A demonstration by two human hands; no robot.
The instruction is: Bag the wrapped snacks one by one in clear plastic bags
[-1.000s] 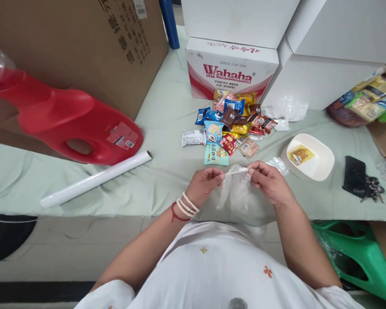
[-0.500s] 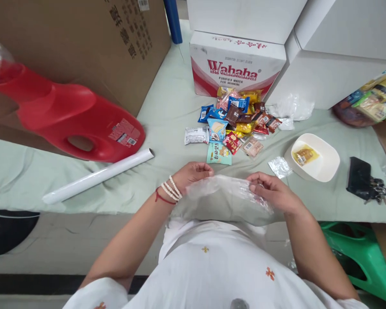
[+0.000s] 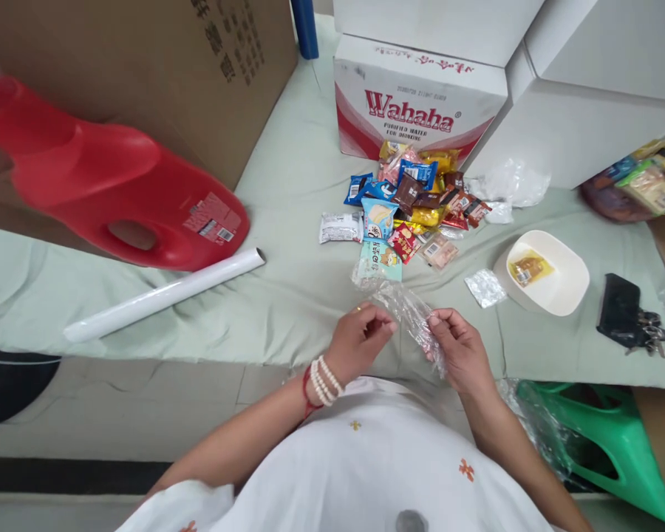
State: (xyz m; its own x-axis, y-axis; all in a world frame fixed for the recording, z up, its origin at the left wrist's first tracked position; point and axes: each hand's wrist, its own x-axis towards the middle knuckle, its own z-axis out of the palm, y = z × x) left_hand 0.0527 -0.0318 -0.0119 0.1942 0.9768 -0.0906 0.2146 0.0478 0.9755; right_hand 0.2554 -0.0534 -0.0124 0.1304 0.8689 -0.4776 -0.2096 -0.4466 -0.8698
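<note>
My left hand (image 3: pixel 360 341) and my right hand (image 3: pixel 459 349) are both closed on a clear plastic bag (image 3: pixel 407 310), which stretches between them over the near edge of the green-sheeted surface (image 3: pixel 288 295). The bag is gathered into a crumpled strip that runs up toward the snack pile. Beaded bracelets and a red cord circle my left wrist. Just beyond my hands lies a pile of several small snack packets (image 3: pixel 407 203), with a light-blue packet (image 3: pixel 380 258) nearest the bag.
A white bowl (image 3: pixel 554 292) holding one yellow packet sits at the right, with a silver wrapper (image 3: pixel 485 287), black phone and keys (image 3: pixel 623 314) nearby. A red jug (image 3: pixel 105 199), white roll (image 3: pixel 163 295), Wahaha box (image 3: pixel 418 103), cardboard box (image 3: pixel 144 66) and green stool (image 3: pixel 604 436) surround the spot.
The bag was spread wide between my hands half a second ago; now it is bunched into a narrow strip and my hands have come closer together and slightly lower.
</note>
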